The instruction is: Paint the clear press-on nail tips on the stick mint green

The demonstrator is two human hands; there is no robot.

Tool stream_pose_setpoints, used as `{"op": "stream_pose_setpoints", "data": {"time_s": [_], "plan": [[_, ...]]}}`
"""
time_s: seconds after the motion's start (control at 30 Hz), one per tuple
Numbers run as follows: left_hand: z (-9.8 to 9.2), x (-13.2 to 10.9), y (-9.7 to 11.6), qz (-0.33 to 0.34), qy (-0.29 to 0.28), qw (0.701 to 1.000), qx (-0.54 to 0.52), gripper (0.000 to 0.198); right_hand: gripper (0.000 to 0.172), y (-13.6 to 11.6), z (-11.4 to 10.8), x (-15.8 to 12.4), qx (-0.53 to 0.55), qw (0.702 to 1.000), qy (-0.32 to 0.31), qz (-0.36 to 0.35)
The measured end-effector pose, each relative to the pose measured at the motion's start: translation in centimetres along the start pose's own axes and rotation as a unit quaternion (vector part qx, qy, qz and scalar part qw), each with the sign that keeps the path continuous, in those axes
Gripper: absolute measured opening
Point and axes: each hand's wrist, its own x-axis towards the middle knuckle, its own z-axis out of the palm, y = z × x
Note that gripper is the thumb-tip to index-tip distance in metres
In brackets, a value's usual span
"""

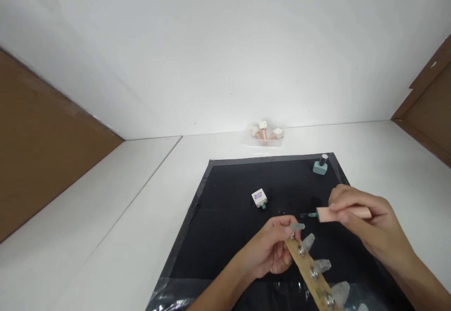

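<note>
One left hand (276, 247), fingers and thumb closed on the far end of a wooden strip (306, 266), which slants down toward the bottom edge of the view, over the black mat. Mounted along the strip: a row of round metal holders (314, 273), each bearing a translucent nail tip that juts out to the right; four tips in full view, a fifth cut off by the lower edge. The farthest nail tip (298, 226), beside the left fingertips, has a pale green tint; the others look colourless and frosted. One right hand (362, 217), clamped on a pink brush handle (327, 214) held nearly level; its brush (310, 215), coated dark green, points left and stands near the farthest tip, a small gap between. One white square bottle (260, 197), purple design on the upper face, green neck toward the person, uncapped, on the mat beyond the left hand. One teal bottle (320, 167) with a dark and silver cap, upright near the mat's far right corner. One black mat (218, 203), taped at its borders, on a white table (141, 226). One clear tray (264, 143) beyond the mat, containing three white bottles (263, 125) with pink caps, near the white wall (211, 57).
</note>
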Motion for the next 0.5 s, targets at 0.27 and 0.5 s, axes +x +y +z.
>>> {"op": "stream_pose_setpoints", "data": {"time_s": [0.27, 0.5], "plan": [[0.46, 0.06, 0.54, -0.006, -0.009, 1.0, -0.002, 0.033, 0.016, -0.2, 0.76, -0.27, -0.08, 0.985, -0.089, -0.126], [0.37, 0.13, 0.23, -0.019, 0.02, 1.0, 0.004, 0.035, 0.016, -0.53, 0.94, -0.05, -0.129, 0.98, -0.067, -0.135]]}}
